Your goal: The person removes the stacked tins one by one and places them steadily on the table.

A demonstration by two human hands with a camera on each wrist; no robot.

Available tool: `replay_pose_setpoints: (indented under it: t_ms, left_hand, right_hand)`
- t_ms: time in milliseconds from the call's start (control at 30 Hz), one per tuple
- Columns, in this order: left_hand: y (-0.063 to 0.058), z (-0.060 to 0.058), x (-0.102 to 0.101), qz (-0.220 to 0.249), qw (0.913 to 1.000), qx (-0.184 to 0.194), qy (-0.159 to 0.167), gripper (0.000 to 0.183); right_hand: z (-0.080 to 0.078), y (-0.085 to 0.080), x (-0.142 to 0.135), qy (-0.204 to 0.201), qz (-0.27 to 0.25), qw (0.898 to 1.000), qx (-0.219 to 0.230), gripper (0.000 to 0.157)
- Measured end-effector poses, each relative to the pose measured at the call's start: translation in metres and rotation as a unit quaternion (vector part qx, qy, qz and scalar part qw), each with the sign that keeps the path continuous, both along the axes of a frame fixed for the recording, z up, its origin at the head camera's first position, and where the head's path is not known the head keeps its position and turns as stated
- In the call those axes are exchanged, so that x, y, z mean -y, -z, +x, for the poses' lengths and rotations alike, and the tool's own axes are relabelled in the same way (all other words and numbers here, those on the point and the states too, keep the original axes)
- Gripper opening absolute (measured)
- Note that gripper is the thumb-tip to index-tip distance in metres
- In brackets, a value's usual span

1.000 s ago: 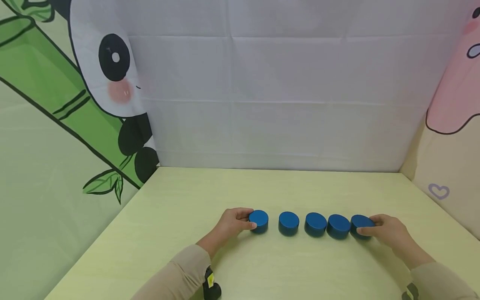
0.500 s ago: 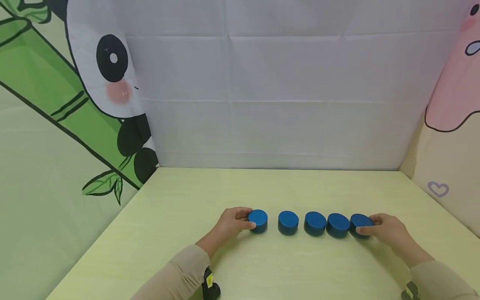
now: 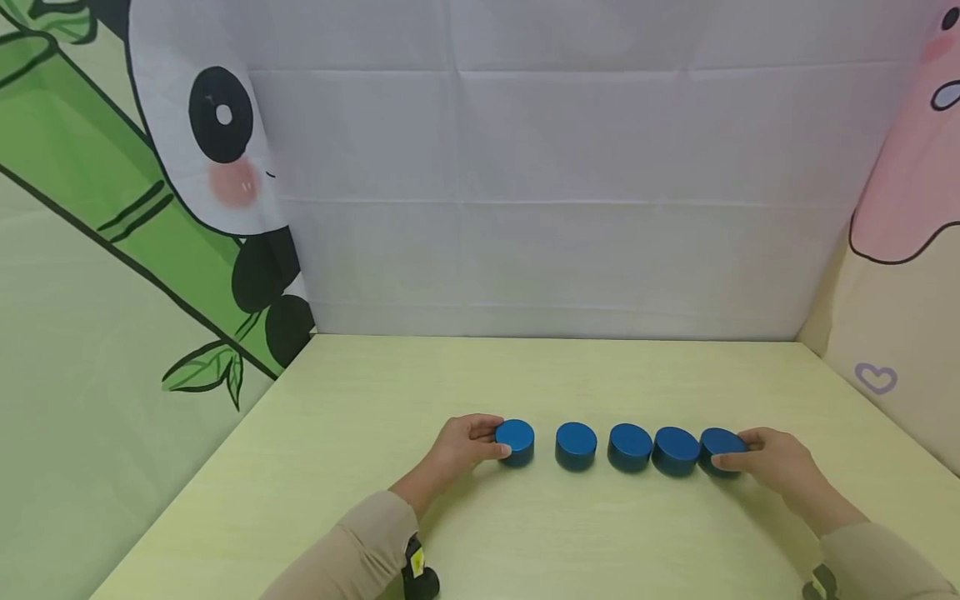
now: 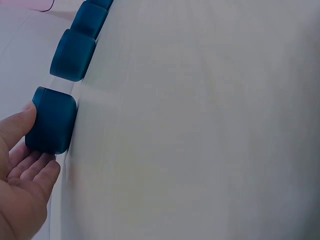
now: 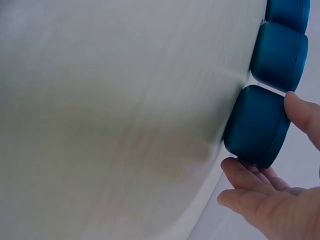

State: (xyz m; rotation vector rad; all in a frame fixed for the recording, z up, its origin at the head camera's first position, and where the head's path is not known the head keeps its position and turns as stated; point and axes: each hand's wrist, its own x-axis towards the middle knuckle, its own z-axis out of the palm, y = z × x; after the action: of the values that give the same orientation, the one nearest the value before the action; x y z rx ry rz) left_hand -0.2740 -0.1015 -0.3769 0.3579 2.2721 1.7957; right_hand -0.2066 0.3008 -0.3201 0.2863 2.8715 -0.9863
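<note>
Several short blue cylinders stand upright in a row on the table. My left hand grips the leftmost blue cylinder, with the thumb on its near upper edge and the fingers against its outer side. At the other end, the rightmost blue cylinder is held by my right hand, thumb likewise on its edge. Between the hands stand a cylinder with a gap on each side, another cylinder, and a third close beside the right-hand one.
The pale yellow table runs back to a white cloth wall. A panda-and-bamboo print covers the left side, and a beige wall with a pink figure borders the right. A black wrist device hangs at the left cuff.
</note>
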Motion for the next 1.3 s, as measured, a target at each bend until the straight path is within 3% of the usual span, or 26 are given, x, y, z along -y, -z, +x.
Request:
replay_pose_setpoints:
  t_ms: [300,500,1300]
  left_hand:
    - [0.0,-0.002,0.0,-0.009,0.9999,-0.007,-0.005,0.054]
    - [-0.006,-0.002,-0.004,-0.006,0.9998,-0.02,-0.001,0.054]
    - [-0.01,0.005,-0.014,0.001,0.9998,-0.01,0.018,0.051]
  right_hand:
    - [0.0,0.0,0.001,0.006,-0.004,1.0,0.004,0.086]
    - [0.001,-0.001,0.003,0.006,-0.003,1.0,0.011,0.085]
    - [0.001,-0.002,0.005,0.008,-0.007,1.0,0.018,0.085]
